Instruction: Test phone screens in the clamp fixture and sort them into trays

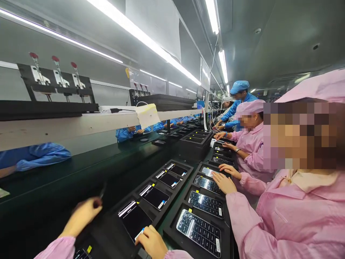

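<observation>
My left hand (83,217) is raised above the dark bench, left of the nearer tray. Its fingers are curled into a pinch, and a thin, blurred grey streak shows just above them; what it is I cannot make out. Over the lower end of the nearest phone (135,218) lies my right hand (153,241), fingertips touching near a white patch at its corner. That phone sits in a black foam tray (168,201) with several others in a row, dark screens with white bars on top and yellow tabs. Below my left hand, part of another phone (81,254) shows.
Beside me on the right, a co-worker's hands (225,181) touch phones in a second black tray (172,225); their screens show grids of keys. Stacked trays (195,144) stand farther along. A shelf (107,124) with clamp fixtures (63,81) runs above the bench. Blue sleeves (44,156) show opposite.
</observation>
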### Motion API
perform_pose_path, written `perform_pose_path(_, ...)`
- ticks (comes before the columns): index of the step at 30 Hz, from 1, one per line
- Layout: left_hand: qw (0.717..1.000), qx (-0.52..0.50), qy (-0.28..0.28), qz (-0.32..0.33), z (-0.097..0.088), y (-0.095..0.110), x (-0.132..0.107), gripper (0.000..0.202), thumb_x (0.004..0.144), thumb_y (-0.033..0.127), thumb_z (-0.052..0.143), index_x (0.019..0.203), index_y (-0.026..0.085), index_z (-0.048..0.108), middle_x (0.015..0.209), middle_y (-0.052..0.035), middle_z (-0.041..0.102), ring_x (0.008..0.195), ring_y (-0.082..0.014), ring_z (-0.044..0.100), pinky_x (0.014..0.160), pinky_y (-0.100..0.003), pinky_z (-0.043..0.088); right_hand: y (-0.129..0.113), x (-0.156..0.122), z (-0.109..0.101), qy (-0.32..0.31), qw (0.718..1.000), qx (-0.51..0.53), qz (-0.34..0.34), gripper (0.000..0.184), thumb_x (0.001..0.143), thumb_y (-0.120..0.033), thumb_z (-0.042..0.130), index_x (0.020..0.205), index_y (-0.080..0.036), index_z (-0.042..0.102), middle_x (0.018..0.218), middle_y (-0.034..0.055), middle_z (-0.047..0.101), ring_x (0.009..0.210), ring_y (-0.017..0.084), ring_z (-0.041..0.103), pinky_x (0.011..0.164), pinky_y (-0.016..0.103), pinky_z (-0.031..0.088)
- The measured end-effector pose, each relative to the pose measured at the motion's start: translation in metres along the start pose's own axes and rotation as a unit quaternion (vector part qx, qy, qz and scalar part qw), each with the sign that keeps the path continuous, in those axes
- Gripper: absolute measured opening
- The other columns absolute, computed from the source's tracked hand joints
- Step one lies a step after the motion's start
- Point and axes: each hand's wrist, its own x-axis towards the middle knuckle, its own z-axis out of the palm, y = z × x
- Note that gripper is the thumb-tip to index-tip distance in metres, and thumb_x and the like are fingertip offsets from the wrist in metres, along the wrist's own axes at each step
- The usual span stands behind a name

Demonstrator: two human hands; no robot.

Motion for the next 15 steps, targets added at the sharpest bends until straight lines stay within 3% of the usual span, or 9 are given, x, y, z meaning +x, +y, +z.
perform_pose_path(2,0.993,0.016,-0.089,0.071,0.035,0.014,-0.002,0.015,0.054,0.014,0.072,0.05,0.022,0.06,0.055,0.0032,0.063,0.062,-0.0196,0.063,0.064,-0.023,0.046,0.006,0.011,0.039,0.028,1.0,-0.003,0.014,0.021,0.084,-0.036,0.055,0.097,-0.019,0.058,0.094,0.0059,0.056,0.09,0.019,0.051,0.074,0.029,0.047)
perform_pose_path(4,0.975,0.018,-0.181,0.129,0.079,0.026,-0.012,0.011,0.051,0.021,0.075,0.056,0.024,0.065,0.064,0.0022,0.068,0.066,-0.0195,0.064,0.066,-0.023,0.046,0.017,0.014,0.063,0.056,0.998,-0.007,0.009,0.021,0.085,-0.037,0.052,0.098,-0.021,0.057,0.093,0.0044,0.055,0.087,0.019,0.05,0.073,0.029,0.047)
perform_pose_path(7,0.942,0.018,-0.285,0.178,0.143,0.034,-0.036,0.01,0.051,0.028,0.074,0.058,0.023,0.068,0.062,0.0006,0.069,0.062,-0.0199,0.063,0.063,-0.026,0.048,0.029,0.013,0.076,0.074,0.997,-0.033,0.004,0.025,0.088,-0.038,0.046,0.097,-0.018,0.058,0.092,0.0057,0.055,0.086,0.02,0.05,0.073,0.03,0.048)
perform_pose_path(9,0.926,0.026,-0.323,0.193,0.17,0.031,-0.052,0.013,0.053,0.031,0.072,0.06,0.021,0.069,0.061,-0.0002,0.069,0.061,-0.0195,0.063,0.062,-0.026,0.048,0.032,0.013,0.078,0.084,0.995,-0.048,0.004,0.029,0.089,-0.039,0.044,0.096,-0.016,0.059,0.091,0.0069,0.056,0.087,0.021,0.051,0.073,0.031,0.049)
perform_pose_path(12,0.909,0.049,-0.354,0.215,0.182,0.022,-0.065,0.021,0.061,0.037,0.066,0.071,0.018,0.071,0.071,-0.0007,0.071,0.068,-0.0183,0.064,0.065,-0.025,0.047,0.031,0.012,0.077,0.124,0.991,-0.049,-0.012,0.027,0.09,-0.035,0.042,0.1,-0.016,0.058,0.095,0.0069,0.055,0.092,0.02,0.051,0.076,0.03,0.05)
perform_pose_path(15,0.907,0.077,-0.341,0.235,0.167,0.014,-0.062,0.029,0.073,0.04,0.055,0.089,0.02,0.069,0.088,-0.0004,0.071,0.08,-0.0173,0.064,0.075,-0.024,0.046,0.027,0.009,0.071,0.15,0.987,-0.054,-0.026,0.023,0.091,-0.029,0.04,0.099,-0.018,0.058,0.092,0.0056,0.055,0.092,0.019,0.051,0.077,0.029,0.05)
